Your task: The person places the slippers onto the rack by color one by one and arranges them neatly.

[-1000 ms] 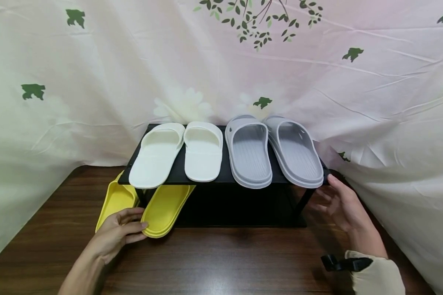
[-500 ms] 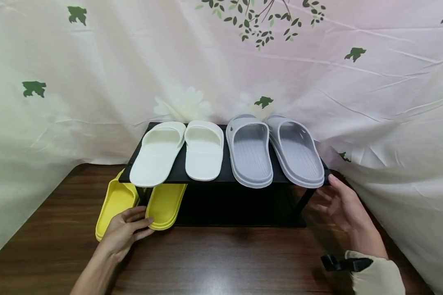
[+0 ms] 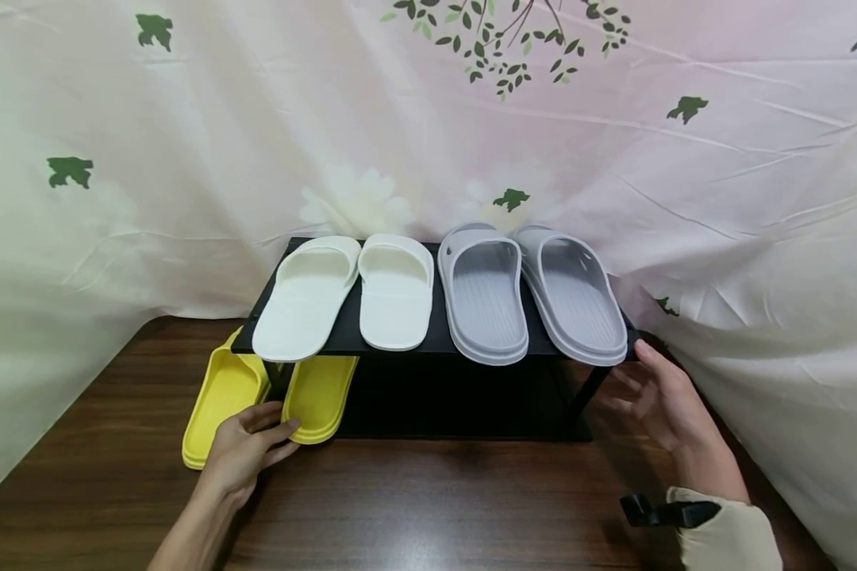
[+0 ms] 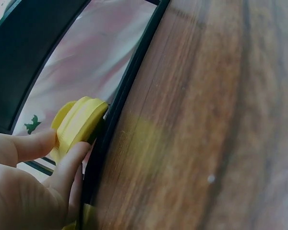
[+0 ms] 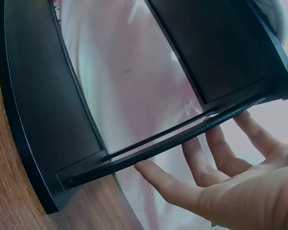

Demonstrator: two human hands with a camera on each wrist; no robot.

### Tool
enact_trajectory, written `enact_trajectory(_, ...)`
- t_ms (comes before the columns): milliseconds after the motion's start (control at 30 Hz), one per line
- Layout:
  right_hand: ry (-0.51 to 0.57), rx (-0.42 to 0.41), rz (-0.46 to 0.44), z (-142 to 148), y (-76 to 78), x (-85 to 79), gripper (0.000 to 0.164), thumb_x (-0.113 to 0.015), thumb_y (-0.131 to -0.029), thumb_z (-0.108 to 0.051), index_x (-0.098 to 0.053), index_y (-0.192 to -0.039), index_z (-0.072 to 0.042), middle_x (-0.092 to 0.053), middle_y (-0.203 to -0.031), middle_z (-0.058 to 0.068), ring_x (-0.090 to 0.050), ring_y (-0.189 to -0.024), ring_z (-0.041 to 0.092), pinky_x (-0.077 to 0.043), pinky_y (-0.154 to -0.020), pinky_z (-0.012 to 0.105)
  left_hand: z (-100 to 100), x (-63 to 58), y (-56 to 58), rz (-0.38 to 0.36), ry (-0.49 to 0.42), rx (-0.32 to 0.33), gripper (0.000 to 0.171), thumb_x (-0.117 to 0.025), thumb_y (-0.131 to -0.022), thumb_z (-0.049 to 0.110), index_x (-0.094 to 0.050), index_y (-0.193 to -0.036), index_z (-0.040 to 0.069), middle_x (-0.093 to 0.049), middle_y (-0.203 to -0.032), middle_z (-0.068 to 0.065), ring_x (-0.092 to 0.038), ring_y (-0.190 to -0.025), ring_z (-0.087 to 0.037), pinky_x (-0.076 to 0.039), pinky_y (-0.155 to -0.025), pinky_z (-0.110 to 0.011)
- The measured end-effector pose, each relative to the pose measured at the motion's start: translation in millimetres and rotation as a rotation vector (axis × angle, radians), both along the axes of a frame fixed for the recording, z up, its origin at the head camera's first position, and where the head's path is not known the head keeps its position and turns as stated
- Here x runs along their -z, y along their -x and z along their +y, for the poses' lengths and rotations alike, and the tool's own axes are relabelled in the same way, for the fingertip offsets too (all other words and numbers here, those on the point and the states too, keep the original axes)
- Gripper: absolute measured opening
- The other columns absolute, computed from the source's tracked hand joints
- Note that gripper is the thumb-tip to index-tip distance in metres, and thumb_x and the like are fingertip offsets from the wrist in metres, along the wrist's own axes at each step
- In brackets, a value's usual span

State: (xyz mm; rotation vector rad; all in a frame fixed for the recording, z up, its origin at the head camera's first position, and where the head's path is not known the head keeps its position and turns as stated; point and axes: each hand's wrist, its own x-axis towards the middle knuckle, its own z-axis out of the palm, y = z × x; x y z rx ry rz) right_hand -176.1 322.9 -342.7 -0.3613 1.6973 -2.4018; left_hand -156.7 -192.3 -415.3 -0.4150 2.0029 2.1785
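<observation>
My left hand point(image 3: 246, 444) pinches the heel end of a yellow slipper point(image 3: 319, 396), thumb on top and fingers below. The slipper lies on the left part of the black shoe rack's point(image 3: 344, 333) lower shelf, its toe hidden beneath the upper shelf. In the left wrist view, thumb and fingers meet the yellow heel point(image 4: 84, 120) at the shelf's edge. A second yellow slipper point(image 3: 217, 404) sits outside the rack, left of its leg. At the opposite end, my right hand point(image 3: 667, 408) touches the upper shelf's corner with its thumb, and extended fingers press against the side bar point(image 5: 158, 145).
Along the upper shelf stand a white pair, the left slipper point(image 3: 303, 313) and right slipper point(image 3: 396, 309), then two grey slippers point(image 3: 489, 309). The rack rests on a brown wooden table point(image 3: 428, 507). A patterned cloth point(image 3: 428, 151) hangs behind and at both sides.
The held yellow slipper has slid back and straightened on the lower shelf, with my left hand following rightward and inward. My right hand stays at the rack's corner.
</observation>
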Motion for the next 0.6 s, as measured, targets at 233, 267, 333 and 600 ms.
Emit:
enact_trajectory(233,0.002,0.009,-0.007,0.7,0.4,0.6,0.037,-0.026,-0.104,-0.025,-0.063,-0.108,-0.022,-0.068,-0.104,-0.007,-0.061,-0.1,0.011,-0.053,-0.081,0.043,0.2,-1.9,-1.1,0.018,0.058,0.026,0.067,-0.065,-0.088,0.01,-0.028,-0.14,-0.01,-0.033,-0.137,-0.026,-0.064,-0.093,-0.011,-0.056,-0.082,-0.026)
enact_trajectory(267,-0.001,0.014,-0.009,0.8,0.3,0.6,0.037,-0.026,-0.104,-0.025,-0.063,-0.108,-0.022,-0.068,-0.104,-0.007,-0.061,-0.099,0.01,-0.053,-0.081,0.043,0.3,-2.2,-1.1,0.017,0.064,0.027,0.067,-0.065,-0.088,0.011,-0.028,-0.14,-0.01,-0.032,-0.137,-0.026,-0.064,-0.093,-0.011,-0.056,-0.082,-0.026)
enact_trajectory(333,0.0,0.019,-0.014,1.0,0.3,0.6,0.037,-0.027,-0.104,-0.025,-0.064,-0.108,-0.022,-0.068,-0.104,-0.007,-0.061,-0.099,0.01,-0.053,-0.081,0.044,0.3,-2.6,-0.8,0.019,0.078,0.03,0.067,-0.065,-0.088,0.012,-0.028,-0.14,-0.01,-0.032,-0.137,-0.026,-0.064,-0.093,-0.012,-0.056,-0.082,-0.026)
enact_trajectory(600,0.026,-0.018,0.001,1.8,1.5,2.3,0.04,-0.023,-0.104,-0.024,-0.063,-0.111,-0.02,-0.068,-0.107,-0.006,-0.061,-0.103,0.011,-0.053,-0.082,0.044,-3.9,-3.9,-0.6,0.04,0.152,0.041,0.064,-0.063,-0.089,0.015,-0.031,-0.14,-0.009,-0.039,-0.133,-0.027,-0.062,-0.099,-0.015,-0.056,-0.082,-0.029)
